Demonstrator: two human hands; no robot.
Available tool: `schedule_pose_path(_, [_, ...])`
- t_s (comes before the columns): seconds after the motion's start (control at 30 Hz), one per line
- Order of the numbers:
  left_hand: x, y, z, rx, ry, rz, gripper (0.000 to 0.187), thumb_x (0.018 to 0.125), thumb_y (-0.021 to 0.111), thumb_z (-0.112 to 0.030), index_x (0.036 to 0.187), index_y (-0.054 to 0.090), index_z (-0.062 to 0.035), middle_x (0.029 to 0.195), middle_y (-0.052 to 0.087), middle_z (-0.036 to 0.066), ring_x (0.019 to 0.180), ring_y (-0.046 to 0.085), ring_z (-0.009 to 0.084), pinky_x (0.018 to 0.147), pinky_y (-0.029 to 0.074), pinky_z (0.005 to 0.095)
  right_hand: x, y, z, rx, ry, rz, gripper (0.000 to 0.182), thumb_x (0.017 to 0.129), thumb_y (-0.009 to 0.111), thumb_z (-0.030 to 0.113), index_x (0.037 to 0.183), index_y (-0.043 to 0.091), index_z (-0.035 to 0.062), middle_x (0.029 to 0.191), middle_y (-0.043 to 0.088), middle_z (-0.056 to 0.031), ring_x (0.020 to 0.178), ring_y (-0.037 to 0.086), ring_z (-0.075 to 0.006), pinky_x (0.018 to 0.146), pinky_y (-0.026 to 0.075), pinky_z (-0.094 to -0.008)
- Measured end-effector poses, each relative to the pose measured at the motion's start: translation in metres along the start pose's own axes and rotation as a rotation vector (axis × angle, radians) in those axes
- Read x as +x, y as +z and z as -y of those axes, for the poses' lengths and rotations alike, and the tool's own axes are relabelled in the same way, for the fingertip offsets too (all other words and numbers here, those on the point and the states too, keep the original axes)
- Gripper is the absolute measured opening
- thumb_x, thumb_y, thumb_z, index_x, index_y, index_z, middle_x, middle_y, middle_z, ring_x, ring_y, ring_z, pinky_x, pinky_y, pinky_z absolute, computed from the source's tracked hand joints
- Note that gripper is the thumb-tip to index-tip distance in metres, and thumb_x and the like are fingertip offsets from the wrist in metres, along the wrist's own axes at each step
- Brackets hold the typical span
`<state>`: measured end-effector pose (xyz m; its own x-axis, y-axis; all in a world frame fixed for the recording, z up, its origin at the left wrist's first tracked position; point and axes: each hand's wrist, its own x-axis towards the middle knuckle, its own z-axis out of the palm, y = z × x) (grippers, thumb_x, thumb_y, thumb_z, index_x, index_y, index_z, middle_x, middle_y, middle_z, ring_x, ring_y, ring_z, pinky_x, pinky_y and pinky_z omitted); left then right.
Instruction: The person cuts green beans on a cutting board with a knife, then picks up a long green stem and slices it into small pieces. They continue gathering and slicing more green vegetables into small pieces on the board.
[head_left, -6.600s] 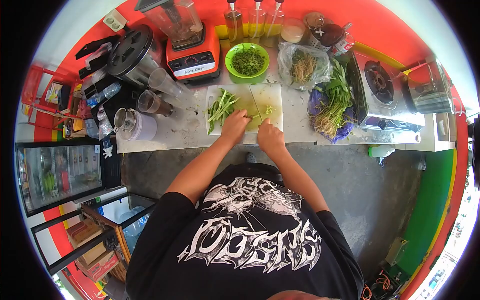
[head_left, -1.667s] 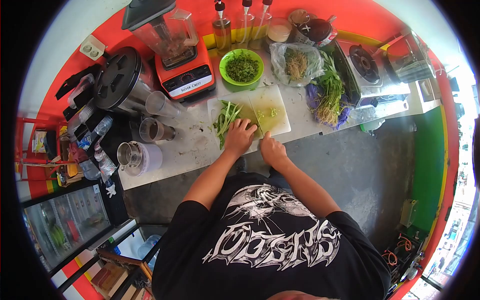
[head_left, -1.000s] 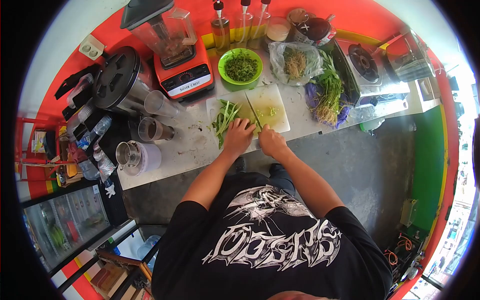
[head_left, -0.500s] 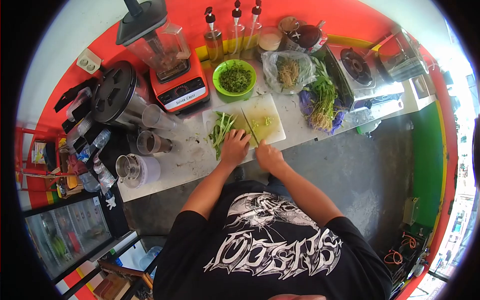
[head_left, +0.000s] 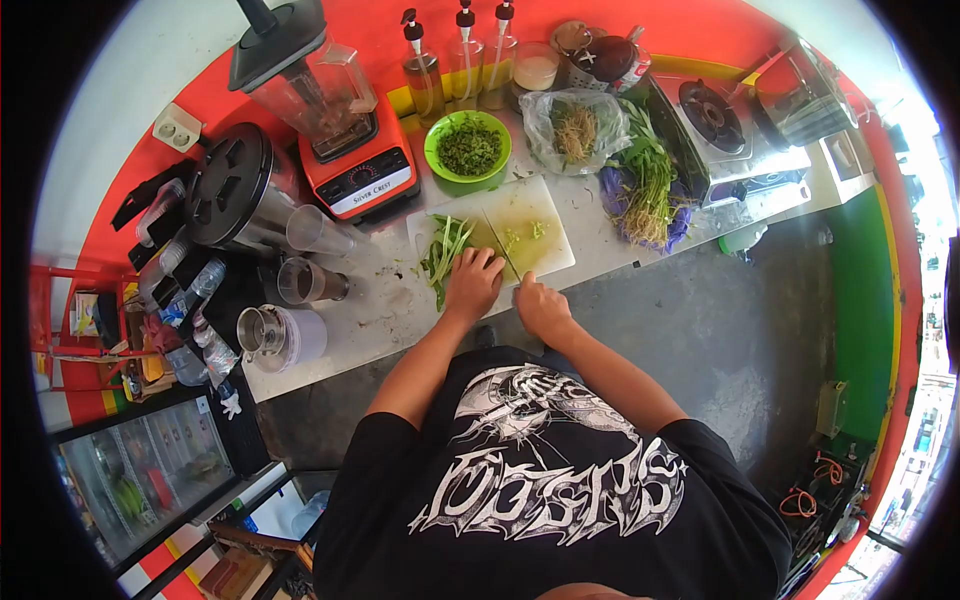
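A white cutting board [head_left: 552,215] lies at the counter's front edge. My right hand [head_left: 545,306] is closed around the handle of a knife [head_left: 504,248], whose blade slants up and left across the board. Just left of the blade, my left hand [head_left: 474,284] presses with curled fingers on a bunch of green stems [head_left: 447,248]. Its fingertips are close to the blade, and the stems' cut ends are partly hidden under them. Small chopped green pieces [head_left: 514,241] lie on the board to the right of the knife.
Behind the board stands a green bowl [head_left: 431,161] of chopped greens beside a red blender [head_left: 362,187]. Rooted greens [head_left: 648,190] and a plastic bag [head_left: 541,128] are to the right, near a gas stove [head_left: 752,172]. Cups [head_left: 312,281] and a pitcher [head_left: 292,338] stand left.
The whole view has shifted slightly. Both hands stay at the board with the same holds, and the knife remains beside the left fingertips with little visible movement.
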<state>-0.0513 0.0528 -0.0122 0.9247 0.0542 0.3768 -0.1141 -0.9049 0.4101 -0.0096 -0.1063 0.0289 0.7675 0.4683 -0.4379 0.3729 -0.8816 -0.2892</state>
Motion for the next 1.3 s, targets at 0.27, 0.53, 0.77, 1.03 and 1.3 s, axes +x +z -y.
schedule_pose_path(0.27, [0.0,-0.003,0.0,-0.018,-0.006,-0.008,0.019,0.081,0.067,-0.011,0.1,0.067,-0.011,0.111,0.061,0.008,0.105,0.054,0.0307,0.089,0.043,0.044,0.023,-0.002,0.0,-0.047,-0.063,-0.074,0.029,0.103,0.05,0.029,0.106,0.05,0.0006,0.093,0.073,-0.0237,0.088,0.072,-0.0414,0.078,0.058,-0.0489])
schedule_pose_path(0.53, [0.001,-0.005,-0.001,-0.024,-0.014,-0.016,0.019,0.081,0.066,-0.011,0.1,0.066,-0.01,0.108,0.059,0.008,0.103,0.053,0.0305,0.088,0.044,0.0436,0.005,0.003,0.003,-0.01,0.019,0.0,0.028,0.104,0.05,0.027,0.108,0.048,-0.0005,0.096,0.072,-0.0274,0.094,0.071,-0.0442,0.083,0.056,-0.051])
schedule_pose_path(0.77, [0.0,-0.001,0.0,-0.018,-0.015,-0.023,0.017,0.083,0.065,-0.014,0.099,0.066,-0.0097,0.106,0.059,0.008,0.102,0.053,0.0309,0.088,0.044,0.0432,0.011,-0.004,-0.001,-0.103,-0.058,-0.042,0.026,0.103,0.049,0.027,0.106,0.05,0.0017,0.096,0.073,-0.0226,0.09,0.074,-0.0384,0.076,0.059,-0.0466])
schedule_pose_path(1.03, [-0.001,-0.001,-0.001,-0.017,-0.012,-0.028,0.017,0.082,0.066,-0.01,0.099,0.066,-0.0095,0.106,0.059,0.007,0.102,0.053,0.0306,0.088,0.043,0.0434,0.01,-0.001,0.002,-0.081,-0.004,0.006,0.02,0.101,0.05,0.021,0.105,0.051,0.0005,0.098,0.073,-0.0242,0.094,0.072,-0.0406,0.082,0.058,-0.0484])
schedule_pose_path(1.3, [-0.002,0.002,-0.002,-0.04,-0.059,-0.051,0.018,0.082,0.066,-0.011,0.1,0.066,-0.0082,0.107,0.059,0.008,0.102,0.053,0.0313,0.09,0.043,0.0446,0.005,-0.001,0.0,-0.088,-0.049,-0.02,0.019,0.1,0.049,0.018,0.106,0.051,0.0004,0.097,0.073,-0.024,0.091,0.073,-0.041,0.08,0.059,-0.047])
